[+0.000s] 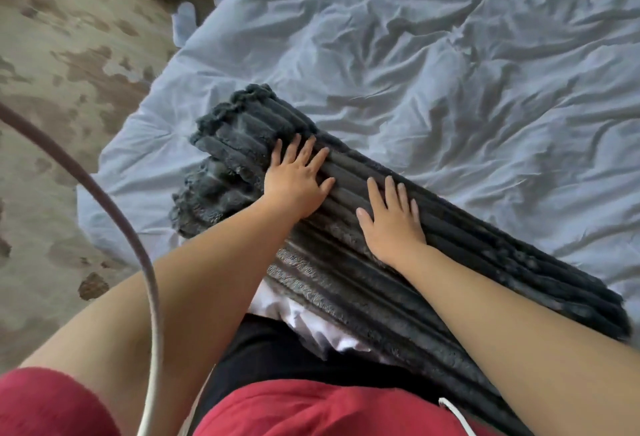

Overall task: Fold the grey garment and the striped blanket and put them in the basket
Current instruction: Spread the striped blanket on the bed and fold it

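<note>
**At the edge of the bed (450,55): blanket (346,262) under your palms**

Along the bed's near edge the ribbed blanket lies folded into a long strip. Your left hand (294,179) rests open on it, fingers spread, nearer the bed's corner; your right hand (391,224) lies flat and open just beside it. Patterned carpet (52,72) shows past the bed's left side

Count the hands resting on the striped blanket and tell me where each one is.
2. The left hand lies flat near the far end of the folded striped blanket. The right hand lies flat beside it, nearer the middle. Neither is hidden.
</note>
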`<action>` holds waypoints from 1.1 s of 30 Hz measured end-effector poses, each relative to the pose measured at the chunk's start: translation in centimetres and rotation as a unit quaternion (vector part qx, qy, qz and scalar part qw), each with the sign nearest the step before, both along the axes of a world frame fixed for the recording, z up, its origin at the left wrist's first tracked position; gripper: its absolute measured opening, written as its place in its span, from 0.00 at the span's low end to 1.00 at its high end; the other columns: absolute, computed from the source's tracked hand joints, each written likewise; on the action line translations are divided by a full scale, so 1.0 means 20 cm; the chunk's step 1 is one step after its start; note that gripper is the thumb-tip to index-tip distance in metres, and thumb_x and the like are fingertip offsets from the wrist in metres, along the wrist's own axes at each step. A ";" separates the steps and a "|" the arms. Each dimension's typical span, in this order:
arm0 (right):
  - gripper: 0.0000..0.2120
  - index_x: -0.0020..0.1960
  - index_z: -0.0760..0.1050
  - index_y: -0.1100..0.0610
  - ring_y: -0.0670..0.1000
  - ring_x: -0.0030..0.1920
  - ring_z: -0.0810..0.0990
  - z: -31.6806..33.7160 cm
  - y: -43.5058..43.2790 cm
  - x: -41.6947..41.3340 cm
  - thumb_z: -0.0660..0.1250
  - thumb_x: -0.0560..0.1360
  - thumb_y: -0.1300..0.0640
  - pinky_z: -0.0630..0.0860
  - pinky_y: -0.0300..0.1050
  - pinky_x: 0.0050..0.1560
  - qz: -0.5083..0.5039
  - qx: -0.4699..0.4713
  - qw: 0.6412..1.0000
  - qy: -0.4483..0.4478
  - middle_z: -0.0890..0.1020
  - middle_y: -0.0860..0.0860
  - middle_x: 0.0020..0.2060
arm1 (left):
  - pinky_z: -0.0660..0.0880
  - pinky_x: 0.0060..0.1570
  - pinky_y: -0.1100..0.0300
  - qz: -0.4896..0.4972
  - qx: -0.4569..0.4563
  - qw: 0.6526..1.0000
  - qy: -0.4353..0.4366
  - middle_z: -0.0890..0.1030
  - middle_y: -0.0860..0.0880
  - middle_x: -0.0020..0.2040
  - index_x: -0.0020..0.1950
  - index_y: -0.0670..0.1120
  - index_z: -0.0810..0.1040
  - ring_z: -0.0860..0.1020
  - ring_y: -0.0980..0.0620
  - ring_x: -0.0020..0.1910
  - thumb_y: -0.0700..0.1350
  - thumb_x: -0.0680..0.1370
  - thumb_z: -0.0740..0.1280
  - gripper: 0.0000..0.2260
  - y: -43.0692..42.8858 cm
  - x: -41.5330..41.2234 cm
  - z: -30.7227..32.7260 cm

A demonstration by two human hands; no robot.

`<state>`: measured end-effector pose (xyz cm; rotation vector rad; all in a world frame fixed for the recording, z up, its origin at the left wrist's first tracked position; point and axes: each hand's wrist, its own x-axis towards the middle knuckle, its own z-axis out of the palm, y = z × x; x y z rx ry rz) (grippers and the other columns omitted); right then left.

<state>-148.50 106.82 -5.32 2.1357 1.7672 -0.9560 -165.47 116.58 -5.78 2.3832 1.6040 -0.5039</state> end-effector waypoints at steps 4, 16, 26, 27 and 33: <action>0.29 0.77 0.33 0.46 0.53 0.77 0.36 -0.10 -0.05 -0.09 0.40 0.81 0.40 0.36 0.52 0.74 0.011 -0.022 0.998 -0.052 0.36 0.50 0.77 | 0.30 0.70 0.46 0.005 0.025 1.000 -0.003 0.47 0.53 0.79 0.78 0.58 0.46 0.43 0.52 0.78 0.69 0.76 0.42 0.32 0.04 -0.23 -0.05; 0.29 0.77 0.35 0.46 0.52 0.77 0.37 0.08 -0.10 -0.25 0.43 0.82 0.41 0.40 0.53 0.75 -0.126 -0.112 0.982 -0.085 0.36 0.49 0.77 | 0.62 0.67 0.40 0.196 -0.159 0.967 -0.016 0.62 0.41 0.74 0.78 0.58 0.41 0.65 0.37 0.70 0.74 0.72 0.50 0.40 0.20 -0.73 0.08; 0.28 0.79 0.41 0.47 0.54 0.78 0.44 0.37 -0.43 -0.11 0.45 0.82 0.42 0.50 0.56 0.76 -0.209 -0.184 0.959 -0.054 0.43 0.49 0.78 | 0.43 0.73 0.42 0.042 -0.092 0.993 -0.059 0.41 0.41 0.79 0.79 0.50 0.41 0.44 0.41 0.77 0.47 0.80 0.54 0.31 0.00 -0.33 0.41; 0.28 0.79 0.41 0.47 0.54 0.78 0.45 0.39 -0.47 -0.08 0.45 0.82 0.42 0.50 0.56 0.76 -0.217 -0.184 0.957 -0.052 0.43 0.49 0.78 | 0.44 0.73 0.42 0.033 -0.100 0.993 -0.056 0.41 0.41 0.79 0.79 0.50 0.42 0.44 0.42 0.77 0.47 0.80 0.54 0.31 -0.04 -0.30 0.43; 0.29 0.78 0.39 0.49 0.57 0.71 0.66 0.41 -0.70 0.23 0.41 0.81 0.40 0.61 0.56 0.71 -0.277 -0.154 0.941 -0.120 0.58 0.54 0.76 | 0.46 0.74 0.42 0.021 -0.136 0.989 -0.056 0.45 0.41 0.79 0.79 0.51 0.48 0.47 0.43 0.77 0.46 0.81 0.55 0.28 -0.32 -0.04 0.45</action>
